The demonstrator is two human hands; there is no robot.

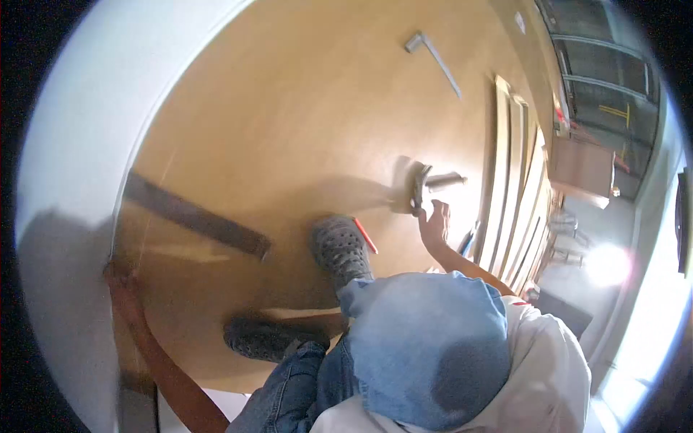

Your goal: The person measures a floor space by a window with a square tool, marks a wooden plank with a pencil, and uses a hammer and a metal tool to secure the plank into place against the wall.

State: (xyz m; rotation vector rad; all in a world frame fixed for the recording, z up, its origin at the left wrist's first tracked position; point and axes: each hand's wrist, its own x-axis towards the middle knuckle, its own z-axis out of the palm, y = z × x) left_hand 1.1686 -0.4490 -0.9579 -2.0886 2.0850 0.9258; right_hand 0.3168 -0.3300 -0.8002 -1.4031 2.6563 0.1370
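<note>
My left hand reaches to the edge of a wide wooden sheet, beside the white wall. Its fingers are dim and partly hidden there. My right hand is closed at the lower end of a blurred tool with a dark curved body and a silver cylinder sticking out to the right. The tool stands over the sheet and casts a shadow to its left. Between the hands, a long dark flat bar lies slanting on the sheet. A red pencil-like stick lies next to my shoe.
My grey perforated shoes are on the sheet. Farther off lies a metal try square. Long wooden strips lie along the right side, with a cardboard-coloured box beyond them. The white wall borders the left edge.
</note>
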